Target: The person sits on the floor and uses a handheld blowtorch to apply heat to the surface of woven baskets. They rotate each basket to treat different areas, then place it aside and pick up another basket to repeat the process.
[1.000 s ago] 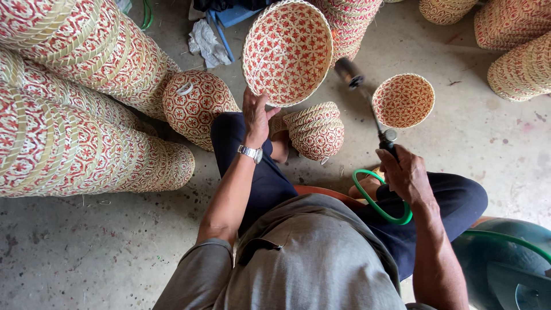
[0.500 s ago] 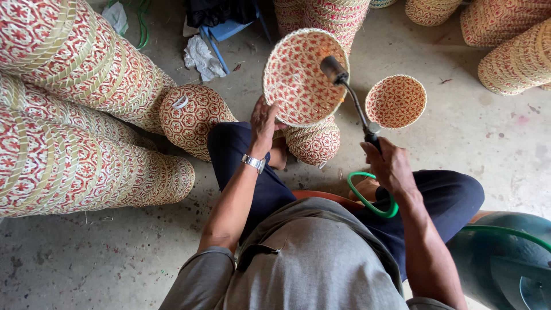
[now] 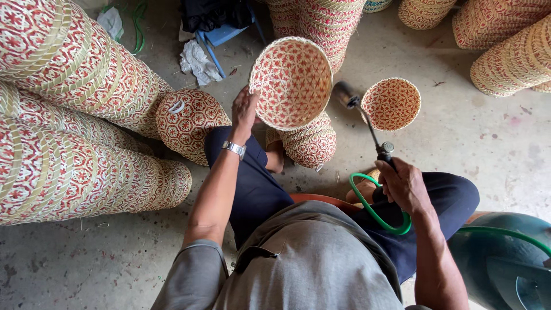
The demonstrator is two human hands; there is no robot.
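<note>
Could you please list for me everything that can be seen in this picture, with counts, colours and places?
Held basket: one, red and cream woven, raised at centre, opening facing the camera.
Torch wand: one, dark metal, nozzle beside the held basket.
Hose: one, green, looping by the right knee.
Small basket: one, red and cream, on the floor right of the nozzle.
Basket stacks: several, red and cream, lying at left and along the top.
Gas cylinder: one, teal, bottom right.
Cloth: one, white, crumpled, top.
Floor: grey concrete.
Left hand: grip on the held basket's rim.
Right hand: grip on the wand.
</note>
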